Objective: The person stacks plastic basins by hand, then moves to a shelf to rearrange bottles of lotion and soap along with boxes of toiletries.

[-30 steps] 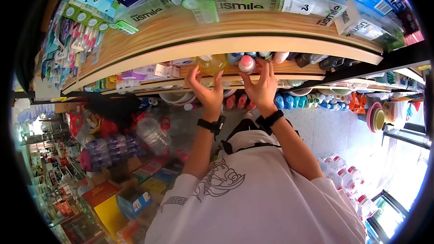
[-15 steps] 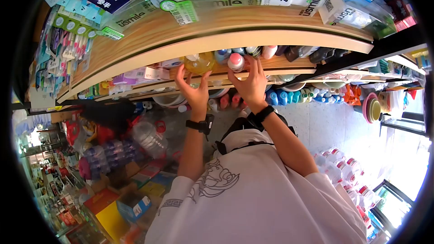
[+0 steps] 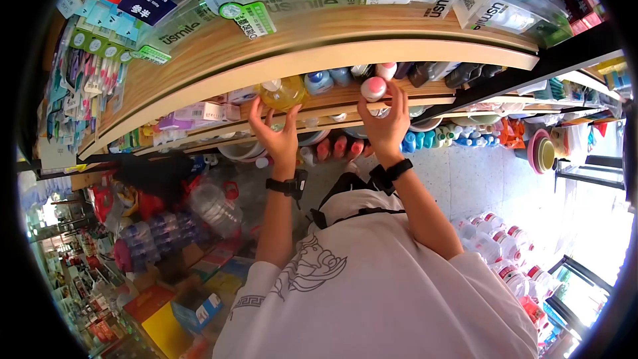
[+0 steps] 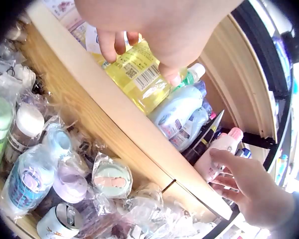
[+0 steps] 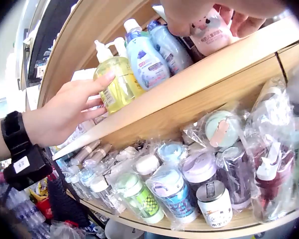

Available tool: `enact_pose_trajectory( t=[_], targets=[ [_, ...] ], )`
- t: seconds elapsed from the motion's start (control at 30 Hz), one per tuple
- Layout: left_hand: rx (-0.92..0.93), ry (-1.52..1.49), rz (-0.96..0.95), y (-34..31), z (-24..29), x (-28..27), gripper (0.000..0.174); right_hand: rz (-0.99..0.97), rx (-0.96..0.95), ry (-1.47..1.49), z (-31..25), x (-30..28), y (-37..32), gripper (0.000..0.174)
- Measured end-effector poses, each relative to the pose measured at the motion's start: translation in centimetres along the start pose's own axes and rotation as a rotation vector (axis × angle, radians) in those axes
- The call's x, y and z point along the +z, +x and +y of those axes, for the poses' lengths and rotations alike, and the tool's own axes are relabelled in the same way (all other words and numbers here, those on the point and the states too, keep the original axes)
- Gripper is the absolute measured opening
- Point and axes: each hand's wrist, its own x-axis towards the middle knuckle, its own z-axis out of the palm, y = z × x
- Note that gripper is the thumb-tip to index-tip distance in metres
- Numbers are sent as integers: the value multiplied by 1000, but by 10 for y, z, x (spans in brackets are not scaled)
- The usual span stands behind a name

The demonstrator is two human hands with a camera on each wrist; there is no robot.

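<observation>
On the shelf stands a clear bottle of yellow liquid (image 3: 282, 93) with a white pump, seen upright in the right wrist view (image 5: 120, 83). The left hand (image 3: 277, 138) grips its sides between thumb and fingers. Farther right, the right hand (image 3: 389, 127) holds a pale pink bottle (image 4: 213, 160) with a pink cap (image 3: 374, 88), fingers on one side and thumb on the other. Light blue bottles (image 5: 148, 63) stand between the two held bottles. The pink bottle's base is partly hidden by the shelf's front lip in the left wrist view.
A wooden shelf board (image 3: 332, 58) with boxed goods sits above the hands. Dark bottles (image 3: 428, 73) stand right of the pink one. Wrapped cups and tumblers (image 5: 172, 191) fill the shelf below. Large water bottles (image 3: 502, 246) stand on the floor.
The right hand has moved right with the pink bottle, widening the space between it and the yellow bottle. The left hand stays at the yellow bottle. The head view has shifted slightly.
</observation>
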Motion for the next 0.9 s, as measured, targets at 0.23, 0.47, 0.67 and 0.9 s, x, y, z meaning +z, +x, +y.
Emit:
enact_pose_trajectory(
  t=[0.23,0.47,0.67,0.9],
  targets=[
    [-15,-7,10,-2,0,2,74,-20,13,43,2,-1,1,53],
    [-2,-14,33,0,1,2,74,-22,108,108,12,6,-2,56],
    [5,-24,41,0,3,2,73,-23,88,149,9,5,4,52],
    [13,1,2,-1,1,1,74,-38,80,174,8,4,0,53]
  ],
)
